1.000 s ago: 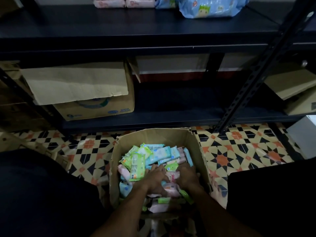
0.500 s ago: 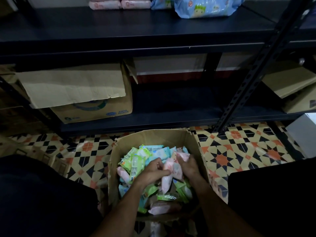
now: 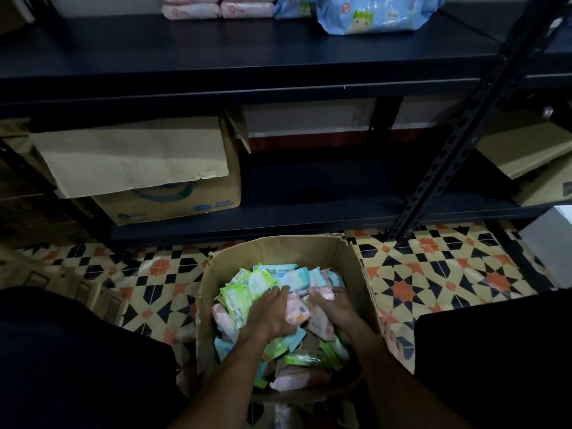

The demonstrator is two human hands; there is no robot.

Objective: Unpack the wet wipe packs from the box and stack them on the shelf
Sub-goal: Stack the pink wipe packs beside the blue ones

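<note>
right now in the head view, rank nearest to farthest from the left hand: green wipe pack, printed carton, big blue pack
1. green wipe pack, in the box, just beside the left hand
2. printed carton, lower shelf, to the left
3. big blue pack, top shelf, to the right

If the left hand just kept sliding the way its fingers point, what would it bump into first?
Most likely the pale blue packs lying just ahead of the left hand, and after them the far wall of the box. Depth is hard to judge in this dim view.
</note>
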